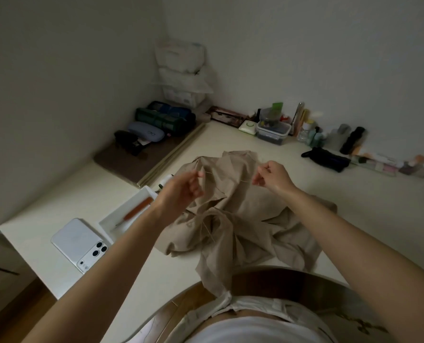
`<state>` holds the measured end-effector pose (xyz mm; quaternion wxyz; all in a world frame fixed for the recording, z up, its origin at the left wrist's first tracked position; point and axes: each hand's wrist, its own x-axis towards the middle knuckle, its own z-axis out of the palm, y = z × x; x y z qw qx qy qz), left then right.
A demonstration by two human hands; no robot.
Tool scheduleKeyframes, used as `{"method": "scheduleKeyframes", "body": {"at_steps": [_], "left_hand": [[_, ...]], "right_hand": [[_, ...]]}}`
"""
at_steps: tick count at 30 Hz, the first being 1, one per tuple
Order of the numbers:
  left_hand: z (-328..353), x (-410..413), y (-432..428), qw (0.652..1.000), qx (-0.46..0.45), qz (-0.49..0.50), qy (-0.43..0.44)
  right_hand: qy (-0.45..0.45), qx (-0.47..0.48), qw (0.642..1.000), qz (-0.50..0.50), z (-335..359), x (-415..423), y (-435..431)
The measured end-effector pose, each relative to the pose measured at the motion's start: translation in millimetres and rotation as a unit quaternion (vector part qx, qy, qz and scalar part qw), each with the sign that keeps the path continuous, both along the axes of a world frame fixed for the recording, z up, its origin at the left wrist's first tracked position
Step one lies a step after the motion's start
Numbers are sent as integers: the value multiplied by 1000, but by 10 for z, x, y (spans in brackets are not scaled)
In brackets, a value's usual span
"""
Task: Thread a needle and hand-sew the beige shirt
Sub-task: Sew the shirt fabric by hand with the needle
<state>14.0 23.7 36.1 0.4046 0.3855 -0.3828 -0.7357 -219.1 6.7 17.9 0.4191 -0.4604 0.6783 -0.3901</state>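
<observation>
Plain beige shirt on a cream surface, with a pale thread close in tone to the cloth. The phone is white with black camera lenses. The tray is white, and the tool in it has an orange-red handle. The mat is dull brown. The glasses case is grey-blue and carries a small dark spectacles outline. The pouches are dark green and blue, and another pouch is black. The wall is off-white and the wood floor warm orange-brown.

Two hands, one shirt, one thread, one phone
</observation>
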Motion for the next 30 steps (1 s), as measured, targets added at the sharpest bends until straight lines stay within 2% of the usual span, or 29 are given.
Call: {"method": "scheduleKeyframes", "body": {"at_steps": [4, 8, 10, 12, 16, 26, 28, 30], "left_hand": [[-33, 176, -112, 992, 36, 118, 25], [-54, 183, -146, 992, -6, 101, -69], [-36, 119, -155, 992, -26, 82, -88], [5, 45, -169, 991, -48, 72, -100], [63, -40, -210, 990, -64, 71, -103], [-11, 55, -163, 989, -58, 74, -114], [-38, 92, -132, 982, -54, 87, -159], [-96, 133, -87, 959, -63, 113, -252]], "right_hand": [[87, 41, 995, -22, -257, -154, 33], [53, 36, 997, -38, -275, -77, 16], [40, 25, 999, -2, -160, 81, 34], [8, 20, 997, 74, -31, 282, 110], [-32, 30, 973, 227, -7, 601, 273], [-30, 50, 960, 275, -163, 956, 287], [-27, 43, 963, 266, -189, 906, 286], [-24, 43, 967, 251, -190, 858, 287]]}}
